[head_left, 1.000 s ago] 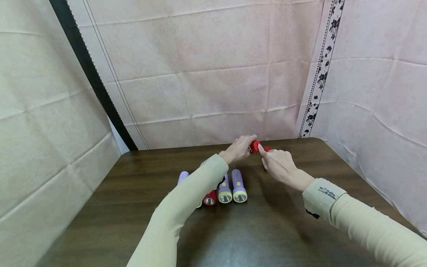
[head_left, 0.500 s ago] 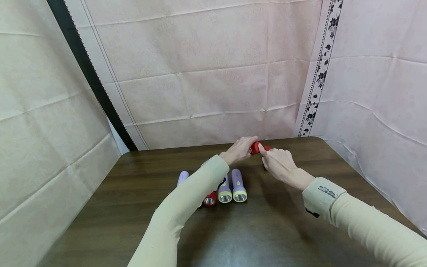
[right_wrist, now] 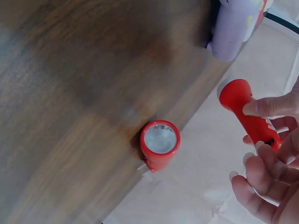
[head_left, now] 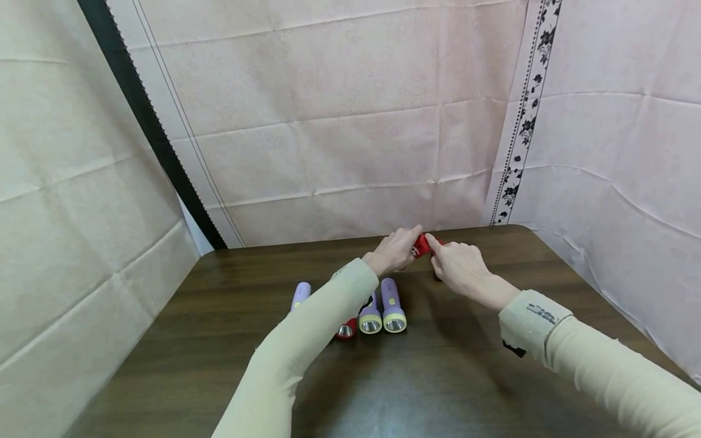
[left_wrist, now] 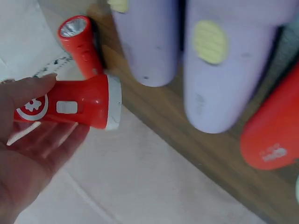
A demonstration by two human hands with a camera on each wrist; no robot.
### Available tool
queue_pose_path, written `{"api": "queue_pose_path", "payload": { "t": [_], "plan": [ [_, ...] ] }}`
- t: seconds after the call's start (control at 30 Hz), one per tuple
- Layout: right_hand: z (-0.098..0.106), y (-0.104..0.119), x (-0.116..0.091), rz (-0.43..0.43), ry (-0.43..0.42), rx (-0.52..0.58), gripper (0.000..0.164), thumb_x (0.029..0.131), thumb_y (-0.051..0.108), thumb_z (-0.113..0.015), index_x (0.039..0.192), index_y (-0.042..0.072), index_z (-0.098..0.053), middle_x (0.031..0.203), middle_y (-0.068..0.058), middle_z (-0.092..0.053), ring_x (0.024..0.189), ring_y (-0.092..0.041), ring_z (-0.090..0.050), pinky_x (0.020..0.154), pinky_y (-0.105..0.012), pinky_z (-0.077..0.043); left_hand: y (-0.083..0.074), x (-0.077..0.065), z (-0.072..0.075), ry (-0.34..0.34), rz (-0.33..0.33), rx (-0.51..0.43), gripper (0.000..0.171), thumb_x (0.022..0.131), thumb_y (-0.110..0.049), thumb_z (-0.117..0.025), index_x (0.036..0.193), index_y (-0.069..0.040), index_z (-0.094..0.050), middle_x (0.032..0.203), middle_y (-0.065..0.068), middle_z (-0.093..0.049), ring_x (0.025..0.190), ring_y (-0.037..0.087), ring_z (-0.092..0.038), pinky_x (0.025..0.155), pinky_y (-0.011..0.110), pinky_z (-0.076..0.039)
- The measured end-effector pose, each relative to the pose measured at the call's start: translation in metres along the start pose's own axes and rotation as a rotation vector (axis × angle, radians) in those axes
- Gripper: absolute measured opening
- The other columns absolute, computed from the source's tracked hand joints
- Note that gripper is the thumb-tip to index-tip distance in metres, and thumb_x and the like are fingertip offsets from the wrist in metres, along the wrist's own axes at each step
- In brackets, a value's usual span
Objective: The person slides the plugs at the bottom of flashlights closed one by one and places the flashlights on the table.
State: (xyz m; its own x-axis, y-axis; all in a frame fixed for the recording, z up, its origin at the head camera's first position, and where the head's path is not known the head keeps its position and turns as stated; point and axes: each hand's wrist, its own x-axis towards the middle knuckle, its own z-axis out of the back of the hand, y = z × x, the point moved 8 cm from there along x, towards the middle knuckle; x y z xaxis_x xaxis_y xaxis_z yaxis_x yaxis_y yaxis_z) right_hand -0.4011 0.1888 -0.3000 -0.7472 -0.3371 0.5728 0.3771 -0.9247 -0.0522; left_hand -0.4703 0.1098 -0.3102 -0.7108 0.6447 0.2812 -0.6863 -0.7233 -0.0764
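My left hand (head_left: 393, 250) grips a red flashlight (left_wrist: 84, 103) with a white rim around its head, above the far part of the table. In the left wrist view the thumb lies along the barrel, with fingers beneath. My right hand (head_left: 460, 266) meets the same flashlight; in the right wrist view its thumb rests on the barrel and the curled fingers are at the tail end. A second red flashlight (right_wrist: 161, 142) lies on the table close by, lens showing. Lavender flashlights (head_left: 394, 307) with yellow rims lie nearer to me, beside another red flashlight (head_left: 347, 329).
The dark wooden table (head_left: 454, 377) ends at a back edge just beyond the hands. Pale cloth (head_left: 339, 121) hangs behind it and at both sides. My left forearm (head_left: 296, 347) covers part of the flashlight row, including much of a lavender flashlight (head_left: 300, 295) at its left.
The left hand and the held red flashlight have shifted very slightly to the right and tilted a little. The right hand has barely moved, and the row of flashlights stays where it was.
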Motion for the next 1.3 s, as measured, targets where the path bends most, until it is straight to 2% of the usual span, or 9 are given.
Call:
{"api": "queue_pose_path", "payload": {
  "t": [0.13,0.23,0.33,0.43,0.53,0.63,0.77,1.0,1.3],
  "plan": [
    [0.008,-0.004,0.003,-0.018,-0.037,-0.001,0.046,0.087,0.012,-0.057,0.132,0.005,-0.052,0.064,-0.014,-0.061,0.054,-0.032,-0.057,0.043,-0.044,-0.041,-0.008,0.003,0.006,-0.005,0.078,0.031,0.036,0.089,-0.021,-0.067,0.117,-0.017,-0.044,0.089,0.002,-0.063,0.079,0.019,-0.063,0.065,0.035,-0.053],
    [0.015,-0.008,0.005,-0.030,-0.064,0.002,0.045,0.087,0.011,-0.056,0.131,0.004,-0.052,0.062,-0.014,-0.060,0.053,-0.033,-0.057,0.043,-0.044,-0.041,-0.012,0.006,0.006,0.041,0.150,0.030,0.049,0.086,-0.026,-0.071,0.124,-0.020,-0.041,0.095,0.002,-0.064,0.083,0.020,-0.064,0.068,0.035,-0.053],
    [0.018,-0.011,0.006,-0.035,-0.076,0.014,0.043,0.087,0.011,-0.055,0.129,0.002,-0.054,0.059,-0.013,-0.058,0.050,-0.030,-0.054,0.042,-0.041,-0.039,-0.012,0.008,-0.001,0.108,0.237,0.031,0.062,0.082,-0.030,-0.074,0.133,-0.022,-0.040,0.103,0.003,-0.065,0.083,0.020,-0.064,0.066,0.033,-0.052],
    [0.017,-0.014,0.004,-0.039,-0.080,0.032,0.041,0.087,0.010,-0.053,0.127,0.002,-0.056,0.057,-0.012,-0.056,0.048,-0.028,-0.051,0.041,-0.039,-0.037,-0.011,0.007,-0.013,0.165,0.314,0.046,0.056,0.080,-0.032,-0.074,0.129,-0.022,-0.049,0.101,0.002,-0.067,0.079,0.018,-0.064,0.062,0.031,-0.051],
    [0.015,-0.016,0.002,-0.040,-0.083,0.036,0.039,0.086,0.010,-0.052,0.124,0.002,-0.057,0.056,-0.011,-0.055,0.047,-0.029,-0.052,0.041,-0.040,-0.037,-0.012,0.005,-0.025,0.200,0.357,0.067,0.038,0.079,-0.032,-0.074,0.113,-0.019,-0.061,0.093,0.000,-0.068,0.073,0.016,-0.063,0.058,0.031,-0.051],
    [0.012,-0.018,-0.001,-0.048,-0.075,0.039,0.038,0.086,0.011,-0.053,0.123,0.003,-0.057,0.055,-0.010,-0.055,0.047,-0.028,-0.052,0.041,-0.040,-0.037,-0.017,0.000,-0.035,0.226,0.371,0.087,0.028,0.079,-0.031,-0.074,0.101,-0.016,-0.066,0.086,0.000,-0.068,0.067,0.015,-0.062,0.054,0.030,-0.051],
    [0.010,-0.021,-0.003,-0.057,-0.061,0.046,0.034,0.086,0.011,-0.053,0.119,0.003,-0.058,0.059,-0.012,-0.058,0.050,-0.029,-0.054,0.044,-0.042,-0.040,-0.021,-0.005,-0.047,0.247,0.380,0.123,0.021,0.080,-0.032,-0.071,0.095,-0.017,-0.068,0.083,-0.001,-0.067,0.062,0.014,-0.060,0.051,0.029,-0.051],
    [0.008,-0.021,0.000,-0.057,-0.047,0.045,0.031,0.086,0.012,-0.052,0.115,0.003,-0.060,0.065,-0.015,-0.063,0.055,-0.032,-0.058,0.047,-0.047,-0.044,-0.020,-0.010,-0.056,0.266,0.396,0.164,0.020,0.083,-0.031,-0.067,0.098,-0.018,-0.068,0.083,-0.001,-0.067,0.061,0.014,-0.060,0.050,0.029,-0.049],
    [0.007,-0.023,-0.001,-0.069,-0.032,0.060,0.029,0.085,0.012,-0.052,0.112,0.004,-0.060,0.066,-0.016,-0.064,0.059,-0.036,-0.061,0.049,-0.050,-0.045,-0.021,-0.012,-0.061,0.285,0.354,0.228,0.024,0.085,-0.036,-0.065,0.104,-0.021,-0.070,0.093,-0.002,-0.070,0.073,0.014,-0.064,0.056,0.031,-0.052]
  ]
}}
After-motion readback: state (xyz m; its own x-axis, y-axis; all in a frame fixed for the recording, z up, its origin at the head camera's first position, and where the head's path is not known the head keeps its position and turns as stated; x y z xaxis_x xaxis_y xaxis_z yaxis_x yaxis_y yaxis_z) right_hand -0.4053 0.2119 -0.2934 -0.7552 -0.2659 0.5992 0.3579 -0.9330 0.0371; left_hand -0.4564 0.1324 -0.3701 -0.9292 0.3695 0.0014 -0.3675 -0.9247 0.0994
